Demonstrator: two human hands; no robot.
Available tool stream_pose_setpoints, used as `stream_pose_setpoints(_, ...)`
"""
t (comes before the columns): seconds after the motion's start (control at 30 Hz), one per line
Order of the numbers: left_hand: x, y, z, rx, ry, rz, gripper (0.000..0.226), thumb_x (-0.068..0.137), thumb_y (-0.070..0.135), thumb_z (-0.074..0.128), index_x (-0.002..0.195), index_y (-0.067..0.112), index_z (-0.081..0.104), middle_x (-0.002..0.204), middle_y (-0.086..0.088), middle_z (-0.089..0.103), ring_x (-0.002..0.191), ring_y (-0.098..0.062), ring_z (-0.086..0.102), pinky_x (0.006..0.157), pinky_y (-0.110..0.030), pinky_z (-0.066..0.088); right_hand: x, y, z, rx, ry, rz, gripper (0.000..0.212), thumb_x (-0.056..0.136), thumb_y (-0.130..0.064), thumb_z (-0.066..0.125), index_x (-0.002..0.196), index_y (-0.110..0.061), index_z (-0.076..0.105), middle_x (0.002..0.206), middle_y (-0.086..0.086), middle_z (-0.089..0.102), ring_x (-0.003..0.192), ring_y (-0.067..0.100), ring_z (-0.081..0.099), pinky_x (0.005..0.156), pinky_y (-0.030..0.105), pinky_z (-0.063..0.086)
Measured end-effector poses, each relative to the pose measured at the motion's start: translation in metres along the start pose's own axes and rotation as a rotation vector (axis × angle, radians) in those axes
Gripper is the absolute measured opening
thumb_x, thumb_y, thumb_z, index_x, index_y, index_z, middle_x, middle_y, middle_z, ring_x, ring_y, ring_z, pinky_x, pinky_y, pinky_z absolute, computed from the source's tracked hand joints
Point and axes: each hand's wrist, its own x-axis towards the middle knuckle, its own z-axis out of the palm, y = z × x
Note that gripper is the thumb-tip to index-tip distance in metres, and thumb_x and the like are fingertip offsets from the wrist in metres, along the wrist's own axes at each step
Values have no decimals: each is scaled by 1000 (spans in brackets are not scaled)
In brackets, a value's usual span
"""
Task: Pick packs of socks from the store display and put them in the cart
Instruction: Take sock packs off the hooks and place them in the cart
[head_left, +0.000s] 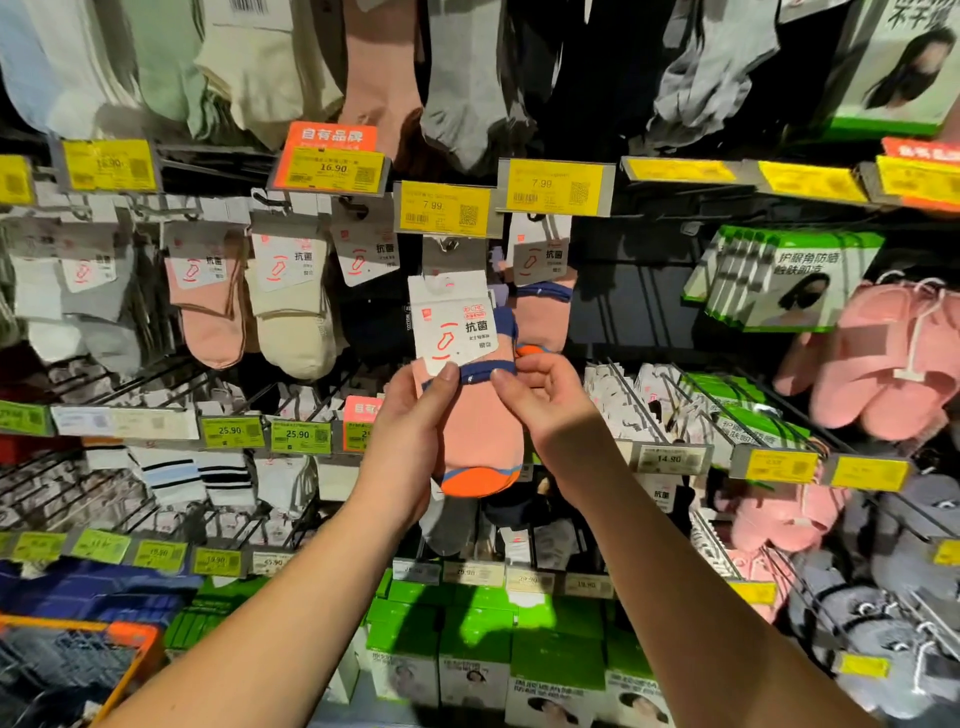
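Step in hand: we judge we are at the pick, taking one pack of socks (470, 410) off its display hook (448, 244); nothing we can see has gone into the cart yet.
Pack of socks: pink with a blue cuff band and orange toe, white card header on top, held up in front of the rack just below the yellow 7.99 price tag (444, 208); the card top sits right under the hook and we cannot tell whether it is still threaded on.
Left hand (410, 436): we wrap it round the pack's left edge, thumb pressed on the front at the card's lower corner.
Right hand (540, 400): we pinch the blue cuff band from the right, fingers curled behind.
Cart: its orange rim (132, 636) shows at lower left, well apart from the pack.
Next move: we need to slide the card clear of the hook, then carry the pack down and left to the cart.
Neighbour: a like pack (543, 291) hangs just beside ours, so we should pull straight out.
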Motion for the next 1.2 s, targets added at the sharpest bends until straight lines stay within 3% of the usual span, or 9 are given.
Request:
stream_pose_setpoints(0.13, 3, -5, 0, 27, -14, 14, 46, 81, 20, 77, 121, 12, 57, 103, -4, 75, 85, -15, 73, 70, -28, 59, 1, 4, 3, 144, 15, 37, 35, 80, -27, 78, 107, -17, 57, 110, 14, 71, 99, 26, 70, 88, 42, 56)
stream_pose_setpoints(0.27, 6, -5, -3, 131, -10, 60, 54, 69, 26, 78, 118, 16, 57, 108, -4, 75, 96, -17, 73, 75, -29, 56, 5, 7, 1, 193, 11, 44, 17, 93, -12, 69, 106, -18, 61, 110, 7, 74, 100, 21, 72, 89, 38, 57)
stream_pose_setpoints(0.37, 7, -3, -4, 163, -9, 74, 38, 81, 27, 78, 113, 19, 58, 102, 1, 76, 90, -11, 73, 71, -25, 56, 9, 8, -1, 227, -10, 67, 18, 94, -13, 67, 111, -18, 63, 113, 5, 75, 105, 23, 71, 94, 42, 56)
stream_pose_setpoints(0.47, 8, -1, -6, 154, 9, 70, 12, 101, 22, 57, 113, 19, 60, 103, 1, 75, 89, -9, 72, 74, -26, 56, 12, 6, -7, 283, 23, 90, 15, 97, -10, 62, 110, -17, 61, 110, 8, 75, 102, 25, 71, 92, 41, 57)
stream_pose_setpoints(0.57, 12, -3, -12, 210, 34, 94, 17, 93, 33, 63, 108, 26, 63, 108, -1, 76, 102, -19, 70, 93, -45, 54, 20, 2, -20, 303, 88, 110, 9, 99, -13, 60, 107, -17, 62, 103, 7, 75, 93, 23, 71, 86, 40, 56)
stream_pose_setpoints(0.67, 13, -1, -16, 262, 34, 109, 26, 79, 51, 65, 103, 41, 68, 113, 1, 75, 110, -23, 69, 100, -53, 50, 32, -2, -38, 243, 161, 71, 4, 100, -19, 59, 104, -20, 61, 95, 1, 76, 82, 14, 72, 78, 36, 56)
stream_pose_setpoints(0.83, 15, 1, -15, 210, 37, 112, 17, 101, 23, 58, 117, 24, 62, 109, 3, 76, 100, -15, 71, 86, -38, 53, 50, -17, -62, -6, 150, -38, 29, 87, -48, 64, 108, -29, 60, 112, -1, 74, 106, 19, 70, 98, 54, 52)
stream_pose_setpoints(0.97, 13, 4, -9, 189, 31, 113, 21, 103, 19, 54, 123, 15, 59, 107, 1, 76, 93, -10, 72, 74, -28, 52, 68, -27, -62, -97, 123, -108, 13, 94, -40, 62, 106, -34, 59, 111, -5, 73, 104, 15, 70, 98, 52, 52)
stream_pose_setpoints(1.2, 10, 6, -7, 142, 29, 102, 18, 102, 17, 55, 119, 17, 61, 105, 1, 77, 94, -14, 72, 79, -33, 54, 95, -36, -56, -42, 116, -97, 24, 88, -44, 64, 108, -32, 60, 114, -2, 73, 105, 20, 70, 98, 54, 53)
